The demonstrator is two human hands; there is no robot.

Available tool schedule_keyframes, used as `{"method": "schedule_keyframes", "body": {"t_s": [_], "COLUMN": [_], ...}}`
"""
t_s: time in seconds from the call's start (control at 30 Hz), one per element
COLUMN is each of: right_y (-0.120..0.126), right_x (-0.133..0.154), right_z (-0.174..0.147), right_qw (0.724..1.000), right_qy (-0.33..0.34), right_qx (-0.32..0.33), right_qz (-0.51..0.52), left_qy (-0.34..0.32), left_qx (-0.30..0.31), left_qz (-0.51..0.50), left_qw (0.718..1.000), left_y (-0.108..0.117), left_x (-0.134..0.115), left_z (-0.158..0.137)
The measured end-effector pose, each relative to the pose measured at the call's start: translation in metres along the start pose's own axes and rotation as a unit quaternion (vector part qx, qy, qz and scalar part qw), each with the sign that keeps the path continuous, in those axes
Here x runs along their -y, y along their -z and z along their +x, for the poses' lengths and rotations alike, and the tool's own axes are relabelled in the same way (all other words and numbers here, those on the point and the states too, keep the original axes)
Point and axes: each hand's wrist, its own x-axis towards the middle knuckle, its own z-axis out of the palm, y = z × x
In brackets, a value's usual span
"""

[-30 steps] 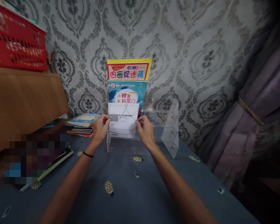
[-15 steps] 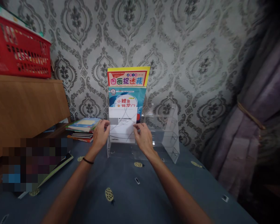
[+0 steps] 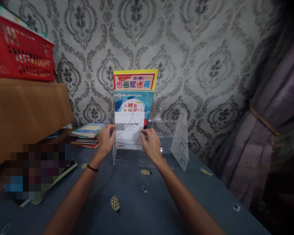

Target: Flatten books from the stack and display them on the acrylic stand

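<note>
A grey patterned wall (image 3: 215,32) fills the top of the frame, and a blue-grey surface (image 3: 139,215) spreads across the bottom. A mauve curtain (image 3: 254,160), tied with a cord, hangs at the right edge; a wooden cabinet (image 3: 26,117) stands at the left, with a red basket (image 3: 24,52) on it in the upper left. Near the centre, a clear rack (image 3: 180,140) stands on the surface, its right half bare of books. On its left half, a red book (image 3: 134,81) with a yellow border rises at the back, a blue book (image 3: 148,101) overlaps its lower part, and a white booklet (image 3: 131,138) stands in front, almost upright. Left of the rack lies a stack (image 3: 87,135) of books. Both hands are closed on the booklet at mid-height: the left hand (image 3: 106,138) at its left edge, the right hand (image 3: 150,143) pinching its right edge. Whether the booklet's bottom rests in the rack is unclear. Yellow pineapples (image 3: 115,203) dot the surface, and a dark band (image 3: 92,168) circles the left wrist.
</note>
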Motion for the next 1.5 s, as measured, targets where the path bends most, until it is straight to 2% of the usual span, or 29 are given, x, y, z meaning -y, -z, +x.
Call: {"method": "schedule_keyframes", "body": {"t_s": [0.43,0.7,1.5], "right_y": [0.003,0.002,0.002], "right_x": [0.002,-0.001,-0.005], "right_z": [0.0,0.001,0.002], "right_qw": [1.0,1.0,1.0], "right_qy": [-0.001,0.002,-0.004], "right_qx": [0.002,0.007,0.022], "right_qz": [-0.001,-0.007,-0.015], "left_qy": [0.004,0.003,-0.006], "left_qx": [-0.023,-0.007,0.009], "left_qz": [-0.01,0.035,0.028], "left_qw": [1.0,0.999,1.0], "left_y": [-0.001,-0.005,-0.007], "left_x": [0.0,0.003,0.007], "left_z": [0.001,0.0,0.002]}}
